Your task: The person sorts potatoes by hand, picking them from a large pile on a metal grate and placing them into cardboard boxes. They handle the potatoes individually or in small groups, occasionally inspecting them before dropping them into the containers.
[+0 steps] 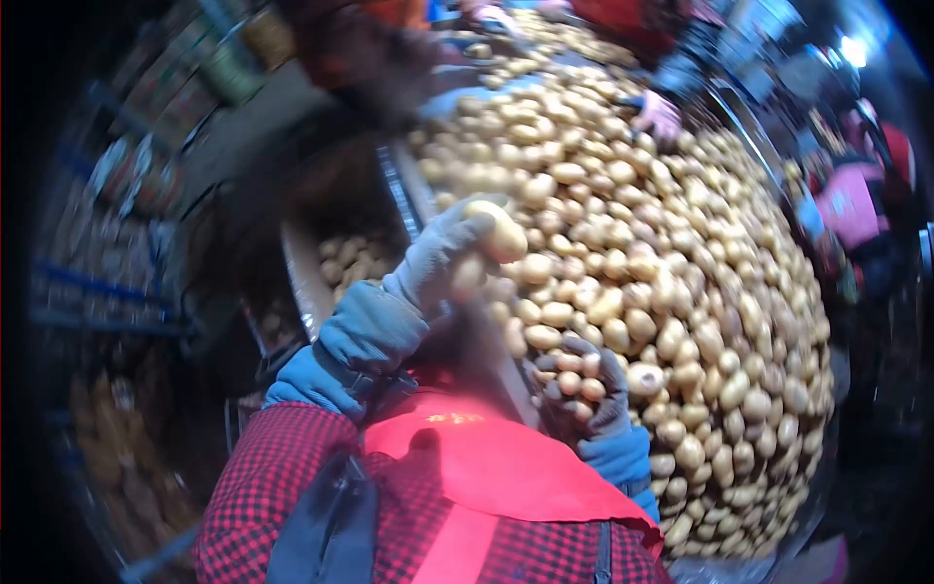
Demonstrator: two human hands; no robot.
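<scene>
My left hand (438,255), in a grey glove with a blue cuff, is raised over the near edge of the potato pile and closed on a large pale potato (504,237). Lower down, my right hand (611,391), gloved the same way, is cupped around several small potatoes (576,380). Its fingers curl at the side of the heap, partly behind what they hold. The heap of potatoes (671,292) spreads across the wide table in front of me. Some blur softens the left hand and the potatoes beside it.
Left of the table's metal edge (404,195) is a bin (302,273) with potatoes in it. A co-worker's pink-gloved hand (660,119) reaches into the far side of the pile. A person in pink (851,206) is at the right. Filled sacks (136,180) stand at the left.
</scene>
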